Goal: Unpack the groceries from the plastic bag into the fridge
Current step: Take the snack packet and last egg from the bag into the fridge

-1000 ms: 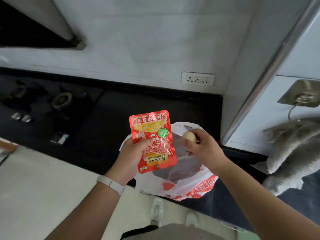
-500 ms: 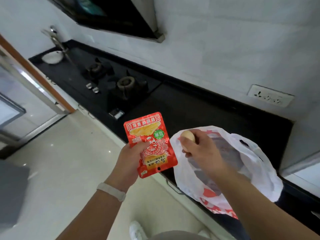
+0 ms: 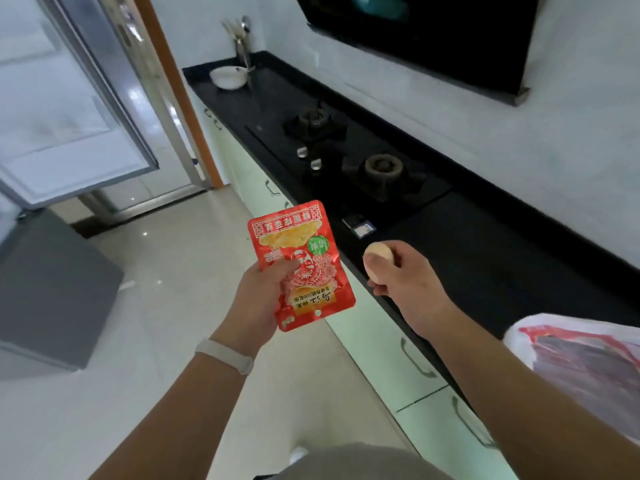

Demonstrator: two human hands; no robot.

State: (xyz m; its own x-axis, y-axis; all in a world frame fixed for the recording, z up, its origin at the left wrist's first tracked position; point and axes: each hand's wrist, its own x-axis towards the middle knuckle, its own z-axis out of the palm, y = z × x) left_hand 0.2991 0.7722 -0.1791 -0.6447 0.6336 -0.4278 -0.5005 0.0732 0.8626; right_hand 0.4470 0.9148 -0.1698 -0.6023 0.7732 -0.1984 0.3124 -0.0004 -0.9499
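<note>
1. Left grip: thumb and fingers closed on the lower half of a red snack packet. I hold it upright with its printed face towards me, over the floor just off the bench edge. There is a white band on the wrist.
2. Right grip: fingers curled round an egg, whose top shows above my thumb. It is over the front edge of the bench.
3. Plastic bag: white with red print, on the bench at the far right beside my right forearm, well apart from both grips. Something dark shows through it.
4. Gas hob: two burners set in the black bench, ahead of the egg.
5. White bowl: at the far end of the bench, with a utensil holder just behind it.
6. Dark hood: on the wall above the hob.
7. Pale green cupboard fronts: below the bench, with handles.
8. Silver-edged door: open at upper left, across the floor from me. I cannot tell whether it is the fridge's.
9. Grey block: low on the left, beneath that door.
</note>
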